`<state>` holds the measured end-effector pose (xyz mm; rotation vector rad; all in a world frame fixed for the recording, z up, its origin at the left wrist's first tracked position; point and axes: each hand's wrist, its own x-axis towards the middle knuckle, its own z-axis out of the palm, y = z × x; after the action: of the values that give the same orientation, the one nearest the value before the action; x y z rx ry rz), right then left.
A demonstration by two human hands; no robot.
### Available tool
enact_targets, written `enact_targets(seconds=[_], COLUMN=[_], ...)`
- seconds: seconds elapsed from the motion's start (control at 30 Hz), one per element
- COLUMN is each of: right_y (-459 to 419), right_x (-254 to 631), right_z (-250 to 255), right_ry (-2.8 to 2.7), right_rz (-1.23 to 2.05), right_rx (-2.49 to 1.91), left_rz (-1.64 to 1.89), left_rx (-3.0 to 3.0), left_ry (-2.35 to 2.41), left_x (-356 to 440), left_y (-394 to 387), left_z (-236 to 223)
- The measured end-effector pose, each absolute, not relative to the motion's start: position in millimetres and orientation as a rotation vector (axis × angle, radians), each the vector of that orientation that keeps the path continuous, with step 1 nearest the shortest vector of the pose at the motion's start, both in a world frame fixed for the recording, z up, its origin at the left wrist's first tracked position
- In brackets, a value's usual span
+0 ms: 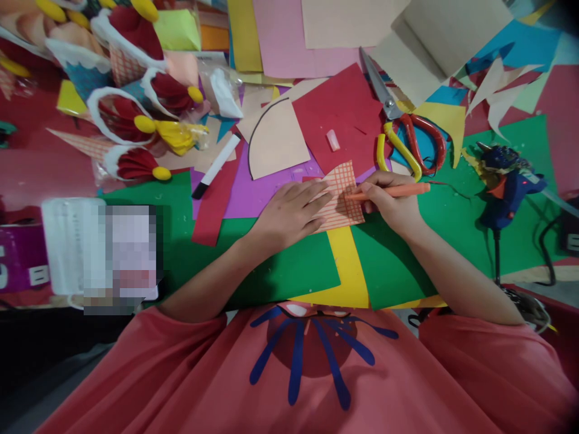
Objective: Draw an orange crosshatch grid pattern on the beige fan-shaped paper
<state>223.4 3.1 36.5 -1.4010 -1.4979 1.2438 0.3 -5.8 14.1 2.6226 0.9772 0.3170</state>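
My left hand [294,208] lies flat with outstretched fingers on a piece of cream paper [344,175] covered in an orange grid of lines. An orange marker [398,190] is gripped in my right hand [389,202], its tip end down at the paper's right part. My left fingers cover much of the sheet's left side. Just beyond sits a plain cream quarter-circle piece [280,138] with a black line along its curved edge. Red paper [339,114] lies behind the gridded piece, bearing a small pinkish scrap [333,140].
Large scissors [400,120] with red and yellow handles rest beyond my right hand. A blue glue gun [509,190] is at the right. Another marker [217,166], white and black, lies left. Several cone-shaped paper crafts [124,114] crowd the upper left. A phone [133,250] lies nearer.
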Motion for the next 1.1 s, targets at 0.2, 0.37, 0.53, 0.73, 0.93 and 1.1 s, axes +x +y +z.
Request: enact_targets(seconds=[0.2,0.37,0.53,0.73,0.93,1.1], right_y=[1.8,1.4,1.5,1.3,2.1,3.9], right_x=[224.9,224.4,224.4,225.2,222.2,220.8], right_z=[32.4,30.8,29.9,29.0,33.2,37.7], right_ry=[-1.58,-1.613,-1.629,-1.669,-1.643,-1.577], right_rz=[1.187,1.183,1.181,1.171,1.223,1.301], right_rx=[-1.344,-1.346,-1.353,-1.354,-1.371,-1.401], left_rz=[0.374,0.415,0.466,0.434,0.382,0.403], left_rx=[2.623,2.633,2.676,2.669,2.615,2.592], left_ry=[1.001,0.982,0.945,0.949,0.976,0.964], left_x=[0.4,-0.3,-0.3,-0.1,0.4,0.4], left_y=[-6.3,-6.1,-5.3,-5.1,-5.7,-6.2], left_z=[12.9,12.0,11.4,13.8,14.6,13.6])
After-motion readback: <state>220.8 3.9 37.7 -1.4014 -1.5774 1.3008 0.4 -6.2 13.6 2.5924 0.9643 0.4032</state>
